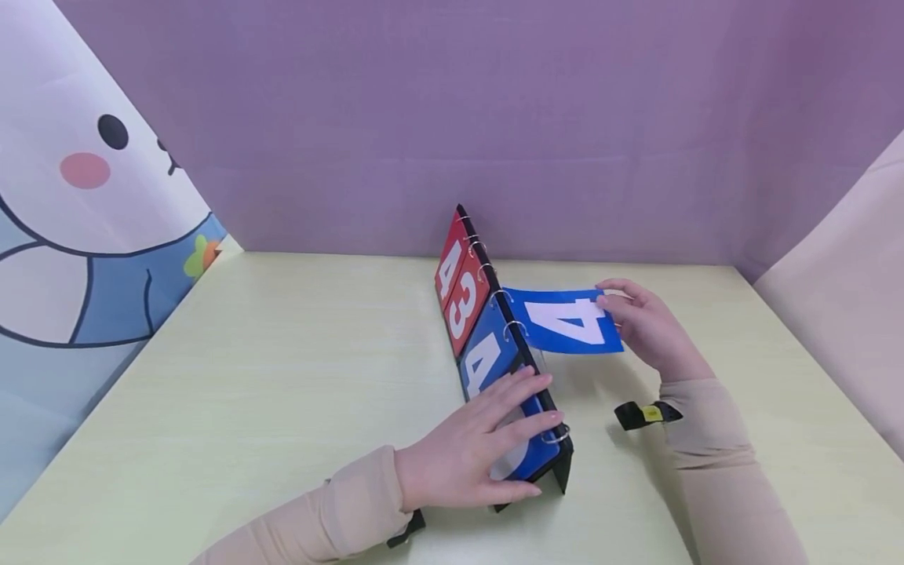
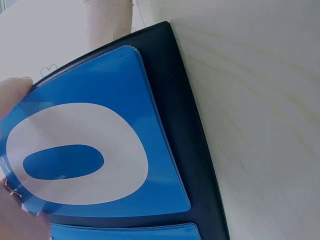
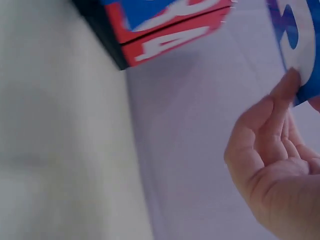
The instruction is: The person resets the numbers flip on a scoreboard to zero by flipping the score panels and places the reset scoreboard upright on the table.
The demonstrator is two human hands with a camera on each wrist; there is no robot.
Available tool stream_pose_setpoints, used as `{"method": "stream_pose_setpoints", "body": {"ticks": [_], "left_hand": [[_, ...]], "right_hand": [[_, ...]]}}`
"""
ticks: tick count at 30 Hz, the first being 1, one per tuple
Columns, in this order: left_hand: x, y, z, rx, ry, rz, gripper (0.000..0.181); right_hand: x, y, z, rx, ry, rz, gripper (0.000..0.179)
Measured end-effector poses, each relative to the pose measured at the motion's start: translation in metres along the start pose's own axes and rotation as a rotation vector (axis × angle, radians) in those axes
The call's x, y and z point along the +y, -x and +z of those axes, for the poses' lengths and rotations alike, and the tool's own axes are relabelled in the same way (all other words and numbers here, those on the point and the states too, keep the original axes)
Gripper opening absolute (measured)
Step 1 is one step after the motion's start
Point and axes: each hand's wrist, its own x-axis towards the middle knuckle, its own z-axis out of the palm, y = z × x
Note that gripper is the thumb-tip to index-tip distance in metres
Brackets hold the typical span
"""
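Observation:
A tabletop flip scoreboard (image 1: 494,361) stands like a tent on the table, with red cards reading 4 and 3 at its far end and blue cards nearer. My right hand (image 1: 646,329) pinches the free edge of a blue number card (image 1: 565,320), which shows a white 4 and stretches out from the rings to the right. On the near end, my left hand (image 1: 480,447) rests with fairly straight, spread fingers across the blue cards, fingertips at the ringed top edge. The left wrist view shows a blue 0 card (image 2: 125,145) on the black backing (image 2: 172,90).
The pale wood-grain table (image 1: 318,353) lies under the scoreboard. A purple cloth (image 1: 494,118) rises behind it, with a cartoon-printed cloth (image 1: 71,235) on the left and a pale one (image 1: 847,282) on the right. Black straps (image 1: 639,414) stick out at both wrists.

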Motion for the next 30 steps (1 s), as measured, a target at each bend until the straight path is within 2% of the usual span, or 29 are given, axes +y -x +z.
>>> {"method": "stream_pose_setpoints", "body": {"ticks": [4, 6, 11, 13, 14, 16, 19, 22, 24, 27, 30], "left_hand": [[0.0, 0.0, -0.001, -0.006, 0.008, -0.007, 0.08], [0.0, -0.001, -0.001, -0.012, 0.008, -0.011, 0.08], [0.0, -0.001, -0.001, -0.006, 0.002, -0.006, 0.08], [0.0, 0.0, -0.001, -0.003, 0.003, -0.004, 0.08], [0.0, 0.0, 0.0, -0.003, 0.006, -0.005, 0.081], [0.0, 0.0, 0.0, -0.004, 0.01, -0.006, 0.081], [0.0, -0.001, 0.0, -0.006, 0.01, -0.008, 0.081], [0.001, -0.001, 0.0, -0.012, 0.015, -0.017, 0.081], [0.002, -0.001, -0.001, -0.017, 0.021, -0.025, 0.081], [0.002, 0.0, -0.001, -0.019, 0.027, -0.03, 0.082], [0.002, -0.001, -0.001, -0.015, 0.025, -0.024, 0.082]], "right_hand": [[-0.012, 0.009, -0.005, -0.093, -0.086, -0.056, 0.021], [-0.016, 0.012, -0.005, -0.16, -0.163, -0.125, 0.026], [-0.021, 0.013, 0.002, -0.478, -0.476, -0.328, 0.043], [-0.023, 0.013, 0.007, -0.556, -0.491, -0.369, 0.052], [-0.023, 0.014, 0.011, -0.562, -0.458, -0.39, 0.056], [-0.025, 0.018, 0.021, -0.518, -0.334, -0.432, 0.06], [-0.027, 0.025, 0.037, -0.381, -0.103, -0.453, 0.063], [-0.028, 0.03, 0.054, -0.21, 0.136, -0.381, 0.063], [-0.027, 0.031, 0.064, -0.131, 0.25, -0.314, 0.061], [-0.025, 0.031, 0.075, -0.066, 0.371, -0.254, 0.054], [-0.022, 0.03, 0.082, -0.051, 0.395, -0.279, 0.05]]}}
